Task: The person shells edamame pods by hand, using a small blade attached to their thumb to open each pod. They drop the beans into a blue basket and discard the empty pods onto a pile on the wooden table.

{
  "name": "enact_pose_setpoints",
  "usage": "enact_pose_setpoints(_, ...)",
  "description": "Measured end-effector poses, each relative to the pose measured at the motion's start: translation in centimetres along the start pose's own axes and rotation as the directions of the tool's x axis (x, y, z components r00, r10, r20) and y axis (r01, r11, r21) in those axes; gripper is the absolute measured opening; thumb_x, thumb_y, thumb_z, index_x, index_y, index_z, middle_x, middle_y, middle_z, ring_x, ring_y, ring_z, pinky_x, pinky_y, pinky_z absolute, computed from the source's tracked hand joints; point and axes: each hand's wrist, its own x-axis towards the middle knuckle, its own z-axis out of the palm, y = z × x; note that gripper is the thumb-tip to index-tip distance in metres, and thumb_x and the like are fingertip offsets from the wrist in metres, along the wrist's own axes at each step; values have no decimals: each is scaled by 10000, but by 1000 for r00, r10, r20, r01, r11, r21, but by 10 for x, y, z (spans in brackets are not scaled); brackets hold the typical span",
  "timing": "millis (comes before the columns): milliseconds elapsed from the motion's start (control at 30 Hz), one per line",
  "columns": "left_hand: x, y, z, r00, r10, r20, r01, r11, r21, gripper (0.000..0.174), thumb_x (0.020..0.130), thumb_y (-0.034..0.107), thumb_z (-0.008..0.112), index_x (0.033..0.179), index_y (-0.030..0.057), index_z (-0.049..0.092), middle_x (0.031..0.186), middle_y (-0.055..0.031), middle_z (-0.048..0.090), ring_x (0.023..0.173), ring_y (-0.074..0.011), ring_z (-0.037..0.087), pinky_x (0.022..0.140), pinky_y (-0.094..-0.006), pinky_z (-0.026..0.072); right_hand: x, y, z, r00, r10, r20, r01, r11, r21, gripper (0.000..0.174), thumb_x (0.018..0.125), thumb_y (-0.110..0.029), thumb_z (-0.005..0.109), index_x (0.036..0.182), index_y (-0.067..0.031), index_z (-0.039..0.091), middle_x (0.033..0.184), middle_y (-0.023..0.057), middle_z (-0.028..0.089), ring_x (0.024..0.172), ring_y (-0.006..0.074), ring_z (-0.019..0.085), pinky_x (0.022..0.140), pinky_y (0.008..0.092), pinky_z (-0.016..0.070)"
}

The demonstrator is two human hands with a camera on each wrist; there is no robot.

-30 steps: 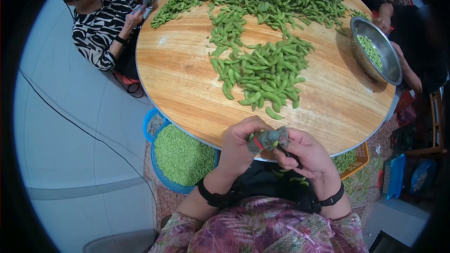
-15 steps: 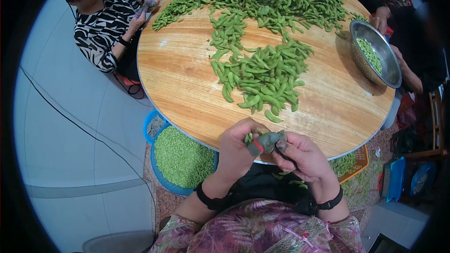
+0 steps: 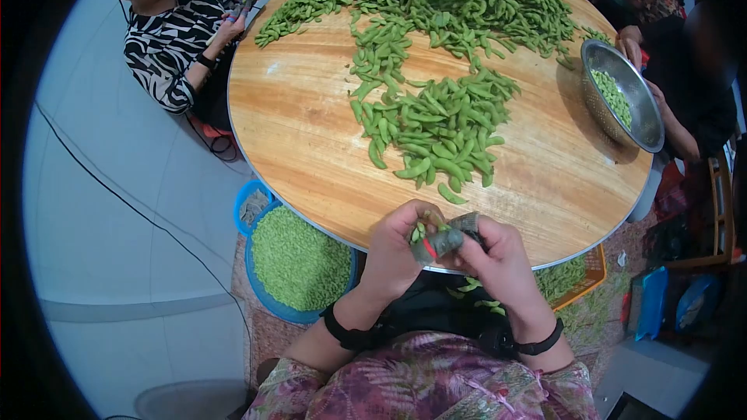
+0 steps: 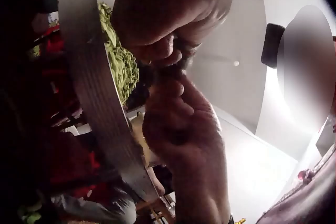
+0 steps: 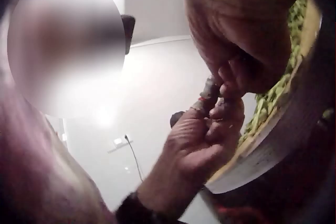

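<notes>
So, pod (image 3: 421, 231): green, held between both hands just off the near tabletop edge, over the lap; prob. split open, tip pokes up past the fingers.
L hand (image 3: 395, 253): fingers curled round the pod's left end, thumb on top.
R hand (image 3: 499, 258): pinching the pod's other end, fingertips meeting the L hand's.
Finger cover (image 3: 438, 243): grey w/ a red mark, right at the pinch; can't tell which finger wears it.
Apron (image 3: 436, 303): dark, directly under both hands, a few green bits already lying on it.
Blue basket (image 3: 247, 260): below & to the left of the L hand, full of shelled beans, not under the pinch.
Tabletop (image 3: 311, 148): wood, round; pod pile (image 3: 436, 120) ahead of the hands, near.
Metal bowl (image 3: 642, 109): far ahead-right of the R hand, beans inside.
Risk 1: beans likely to pop free & miss the basket, since the squeeze happens over the lap, not over it.
Risk 2: the cover may dull the feel, so the pod could slip or a bean get crushed.
Risk 3: a dropped shell could land among the clean beans, as the basket is open beside the L hand.
</notes>
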Motion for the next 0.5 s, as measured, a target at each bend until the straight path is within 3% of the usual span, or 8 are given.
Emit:
enact_pose_setpoints(33,0,0,-1,998,-52,-18,50,996,-68,234,747,26,672,921,17,516,800,-2,526,668,-64,495,571,-187,386,1,-5,-1,986,168,-1,-167,981,96,110,874,-89,518,832,-6,578,626,1,543,516,31,444,459,171,339)
enact_pose_setpoints(167,-2,3,-9,999,-41,-28,39,996,-77,276,724,-15,662,963,3,525,818,-14,538,652,-70,495,574,-187,390,10,3,-14,972,167,163,-216,908,360,110,862,-91,537,857,9,583,637,-14,548,538,56,480,477,218,397)
enact_pose_setpoints(200,-1,5,-12,999,-19,-44,15,996,-91,280,729,-19,638,986,-2,527,812,-18,541,647,-75,497,574,-189,393,14,0,-15,1000,-4,13,3,1000,22,111,849,-92,553,865,15,578,633,5,559,526,93,502,479,249,410)
enact_pose_setpoints(233,0,7,-16,998,5,-57,-11,995,-104,289,734,-24,613,1009,-7,530,807,-23,544,642,-80,500,574,-191,395,18,-3,-16,973,-221,-67,185,921,-343,119,836,-93,569,872,21,573,630,24,569,513,131,523,482,280,423)
enact_pose_setpoints(267,-1,8,-22,1000,-23,1,23,992,-128,391,698,-131,413,1038,-1,558,803,-5,541,690,-76,502,604,-207,414,25,-1,-18,897,-438,-60,292,690,-663,121,803,-105,588,862,-3,557,638,92,579,516,230,562,481,332,438)
enact_pose_setpoints(300,-2,10,-22,1000,-20,3,20,991,-130,391,698,-131,413,1038,-1,558,803,-5,541,690,-76,502,604,-207,414,26,-1,-17,896,-440,-59,293,687,-665,121,803,-105,588,862,-3,557,638,92,579,516,230,562,481,332,438)
enact_pose_setpoints(367,-6,15,-20,987,-82,135,47,967,249,351,722,-94,430,1034,-4,562,750,-17,523,676,-83,491,601,-220,414,29,-1,-11,915,-401,40,150,247,-957,119,772,-120,597,822,-26,542,649,142,575,578,292,587,502,361,461)
enact_pose_setpoints(500,-10,21,-10,965,-168,203,53,878,476,259,770,16,548,1027,-2,575,739,-20,551,695,-111,541,568,-244,427,33,15,-11,884,-468,-4,148,287,-946,127,754,-117,611,802,-21,543,612,140,560,537,253,578,496,351,454)
